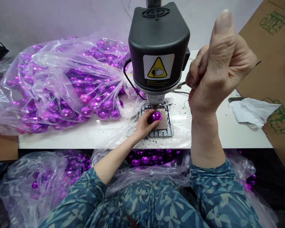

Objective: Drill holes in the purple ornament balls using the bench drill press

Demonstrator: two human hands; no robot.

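Note:
My left hand (143, 125) pinches a shiny purple faceted ball (156, 116) between thumb and fingers. The ball sits on a brown board (163, 122) on the metal base plate (169, 131) of a small black drill press (159, 34). Directly above the ball is the press's chuck (155, 106), with the tip hidden close to the ball. My right hand (220, 63) is raised to the right of the motor housing, closed in a fist with the thumb up. It wraps around the press's lever, mostly covered by the fingers; a short dark rod (181, 84) shows beside them.
A large clear bag (61, 85) of purple balls lies on the white table (85, 139) at left. Another open bag (156, 171) of balls is below the front edge. Black shavings surround the base. A white cloth (250, 110) and cardboard box (273, 95) are at right.

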